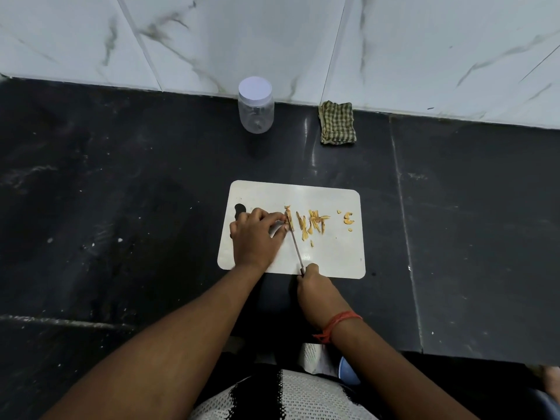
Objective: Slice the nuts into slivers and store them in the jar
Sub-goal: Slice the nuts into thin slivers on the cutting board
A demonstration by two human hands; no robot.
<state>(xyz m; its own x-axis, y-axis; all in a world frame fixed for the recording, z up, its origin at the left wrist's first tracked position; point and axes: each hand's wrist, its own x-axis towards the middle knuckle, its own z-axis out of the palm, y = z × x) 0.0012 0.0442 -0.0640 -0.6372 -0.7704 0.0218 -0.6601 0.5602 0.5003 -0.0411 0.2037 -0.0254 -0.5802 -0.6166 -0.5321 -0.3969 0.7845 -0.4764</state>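
The left hand (254, 234) pinches a nut (288, 218) on the cutting board (333, 256); the right hand's (313, 283) grip wraps the knife (295, 244) handle. Keep fingertips tucked back and cuts thin, parallel to the slivers (312, 224) lying right.

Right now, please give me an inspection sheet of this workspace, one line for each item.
Surface: dark countertop, speckled with white marks.
Job's things: white cutting board; nut slivers and a few pieces lie on it; knife blade at the nut; clear jar, lid on, apart behind the board.
Clutter: folded checked cloth by the wall.
Grips: left hand pinches the nut; right hand holds the knife handle.
Cables: nothing seen.
Surroundings: marble-pattern wall tiles.
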